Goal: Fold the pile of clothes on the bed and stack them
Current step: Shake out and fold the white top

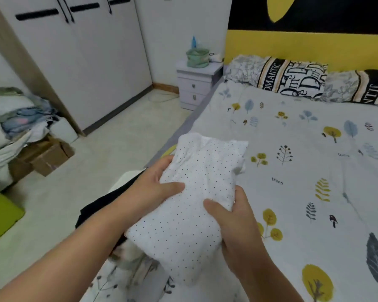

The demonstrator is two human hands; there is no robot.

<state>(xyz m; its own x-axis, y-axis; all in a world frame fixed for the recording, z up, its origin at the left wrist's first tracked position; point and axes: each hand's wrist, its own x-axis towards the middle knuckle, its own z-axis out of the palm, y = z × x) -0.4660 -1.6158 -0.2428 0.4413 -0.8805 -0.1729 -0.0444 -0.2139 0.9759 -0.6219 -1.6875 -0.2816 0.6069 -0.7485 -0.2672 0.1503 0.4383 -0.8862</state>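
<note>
**Both Hands Grip Folded Dotted Garment Above Bed Edge**

Left hand [153,182] grips the left side of the garment [190,205]; its thumb lies across the top face and its fingers curl under the upper left edge. Right hand [234,225] grips the right side; its thumb presses on the top face near the middle and its fingers wrap round the right edge. The two hands are near each other, with the fabric between them.

The garment is white with small black dots. It is folded into a compact, roughly rectangular bundle, tilted so that the far end points up and to the right. It is held above the near left edge of the bed [303,171].

A dark cloth [109,199] lies under the left forearm at the bed edge. The bed sheet is pale with a print of yellow trees and grey-blue leaves.

Two pillows [292,77] with black lettering lie at the head of the bed against a yellow headboard. A nightstand [194,86] stands beside the bed and carries a green bag [197,58]. A white wardrobe [85,62] stands along the left wall. A heap of clothes [15,123] rests on cardboard boxes [46,155] on the floor at far left.
</note>
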